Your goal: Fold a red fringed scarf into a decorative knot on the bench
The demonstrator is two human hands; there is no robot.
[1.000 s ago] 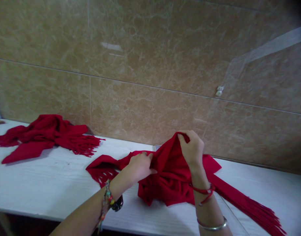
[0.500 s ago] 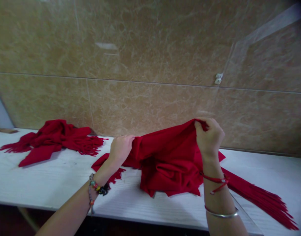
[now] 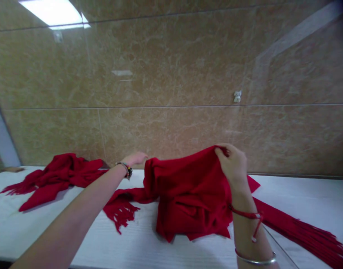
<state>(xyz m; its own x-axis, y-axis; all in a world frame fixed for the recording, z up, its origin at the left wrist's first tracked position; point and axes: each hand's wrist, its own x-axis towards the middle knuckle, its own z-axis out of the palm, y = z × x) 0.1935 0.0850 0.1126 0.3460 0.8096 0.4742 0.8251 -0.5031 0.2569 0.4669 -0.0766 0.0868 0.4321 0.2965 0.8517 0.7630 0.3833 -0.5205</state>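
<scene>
A red fringed scarf lies bunched on the white table, its upper edge lifted toward the wall. My right hand pinches that raised edge between thumb and fingers. Just beyond the scarf's upper left corner is my left hand, stretched forward; its fingers are small and blurred, and whether they touch the cloth is unclear. One fringed end hangs out at the scarf's left, and long straight fringe runs to the lower right past my right wrist.
A second red scarf lies crumpled at the left of the white table. Behind the table stands a brown marbled wall with a small white fixture. A brown flat piece rests at the far left edge.
My left hand has come off the scarf's left part and reached farther forward. My right hand keeps its pinch. The view has tilted up, showing more wall and a bright light reflection.
</scene>
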